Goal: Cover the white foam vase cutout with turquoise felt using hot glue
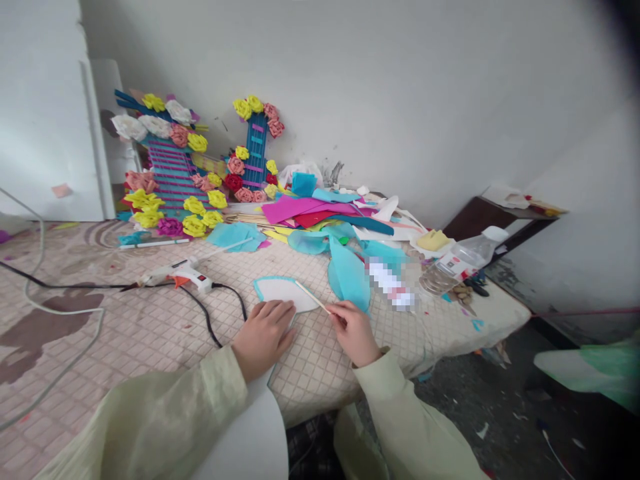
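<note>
My left hand [263, 337] lies flat, fingers stretched, pressing on the near end of a white fan-shaped foam piece with a teal edge [281, 289] on the quilted table cover. My right hand [354, 330] pinches the near end of a thin wooden stick [311, 296], which lies slanted across the right side of the fan piece. A white hot glue gun [176, 273] with a black cord rests to the left of my left hand.
Teal, pink and red foam sheets [320, 213] are heaped behind the fan piece. Two flower-covered stick frames [170, 173] lean on the wall. A clear plastic bottle [457, 260] lies near the table's right edge, beside scissors [475, 285]. A dark side table [490, 217] stands right.
</note>
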A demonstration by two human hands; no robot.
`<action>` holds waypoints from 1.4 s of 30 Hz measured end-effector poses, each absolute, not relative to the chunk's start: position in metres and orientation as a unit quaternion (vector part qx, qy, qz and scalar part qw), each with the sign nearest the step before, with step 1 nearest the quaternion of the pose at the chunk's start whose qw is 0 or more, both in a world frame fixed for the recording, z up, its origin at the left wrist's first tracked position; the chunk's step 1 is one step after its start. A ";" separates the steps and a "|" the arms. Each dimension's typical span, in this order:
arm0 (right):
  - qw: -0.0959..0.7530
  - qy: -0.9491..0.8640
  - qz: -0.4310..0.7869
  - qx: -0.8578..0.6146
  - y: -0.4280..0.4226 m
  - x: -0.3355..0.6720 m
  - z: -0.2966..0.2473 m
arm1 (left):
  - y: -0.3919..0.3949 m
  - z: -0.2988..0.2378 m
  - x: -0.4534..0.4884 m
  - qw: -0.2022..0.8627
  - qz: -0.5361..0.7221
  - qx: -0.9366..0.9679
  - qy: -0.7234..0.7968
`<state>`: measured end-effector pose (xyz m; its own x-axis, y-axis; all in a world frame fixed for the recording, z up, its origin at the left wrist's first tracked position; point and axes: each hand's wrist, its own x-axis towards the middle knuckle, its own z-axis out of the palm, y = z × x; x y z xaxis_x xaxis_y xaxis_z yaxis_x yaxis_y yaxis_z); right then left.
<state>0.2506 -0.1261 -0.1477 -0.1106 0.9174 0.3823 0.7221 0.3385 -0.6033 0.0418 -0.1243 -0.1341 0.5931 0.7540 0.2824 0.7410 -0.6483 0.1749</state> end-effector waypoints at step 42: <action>0.351 -0.763 0.133 -0.527 -0.132 0.243 -0.145 | -0.123 -0.134 0.043 0.027 0.162 0.893 0.420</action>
